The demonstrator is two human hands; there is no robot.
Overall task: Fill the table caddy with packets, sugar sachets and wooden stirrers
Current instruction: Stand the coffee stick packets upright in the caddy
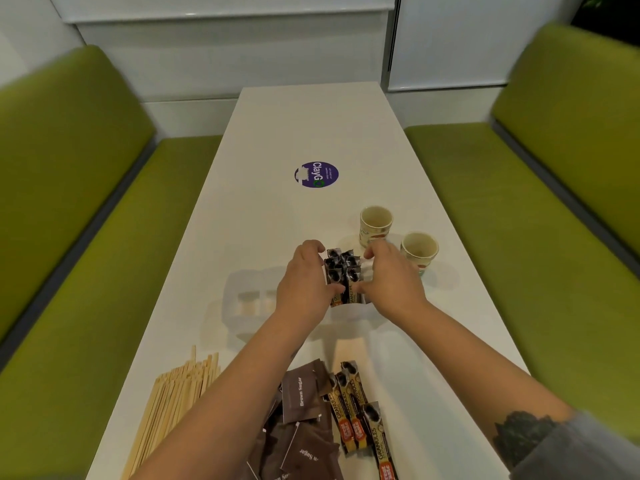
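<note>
A white table caddy sits mid-table with several compartments. My left hand and my right hand both grip a bundle of dark coffee granule packets standing upright in the caddy's right compartment. More granule packets lie near the front edge, next to a heap of brown sugar sachets. A pile of wooden stirrers lies at the front left. The caddy's right side is partly hidden by my hands.
Two paper cups stand just beyond and right of the caddy. A purple round sticker marks the white table farther off. Green bench seats flank the table on both sides.
</note>
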